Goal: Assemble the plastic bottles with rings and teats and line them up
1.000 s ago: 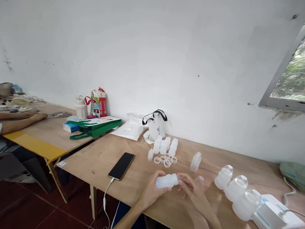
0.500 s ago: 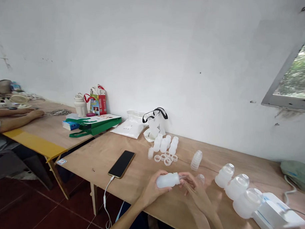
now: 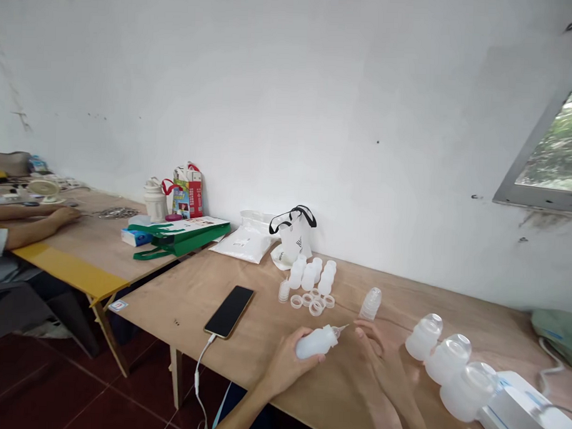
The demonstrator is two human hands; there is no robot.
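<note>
My left hand (image 3: 285, 361) is wrapped round a frosted white feeding bottle (image 3: 315, 343), held tilted over the table. A clear pointed tip (image 3: 340, 330) sticks out of its neck, facing right. Just right of that tip, my right hand (image 3: 375, 349) is open, fingers stretched out, below a stack of clear domed caps (image 3: 370, 303); whatever lies beneath the palm is hidden. Several white rings (image 3: 316, 307) and a small stack of clear nipples (image 3: 284, 291) lie farther back, in front of several uncapped bottles (image 3: 308, 276). Three bottles with clear domes (image 3: 450, 358) stand at the right.
A phone (image 3: 229, 311) on a white cable lies left of my hands. Behind are a white plastic package (image 3: 244, 239) and a white bag with black handles (image 3: 298, 237). A white box (image 3: 518, 404) sits far right. At the neighbouring table rests another person's arm (image 3: 42, 223).
My right hand has let go of the bottle's tip and moved right, over where a loose clear cap lay. The bottle is still in my left hand, its tip now angled slightly upward.
</note>
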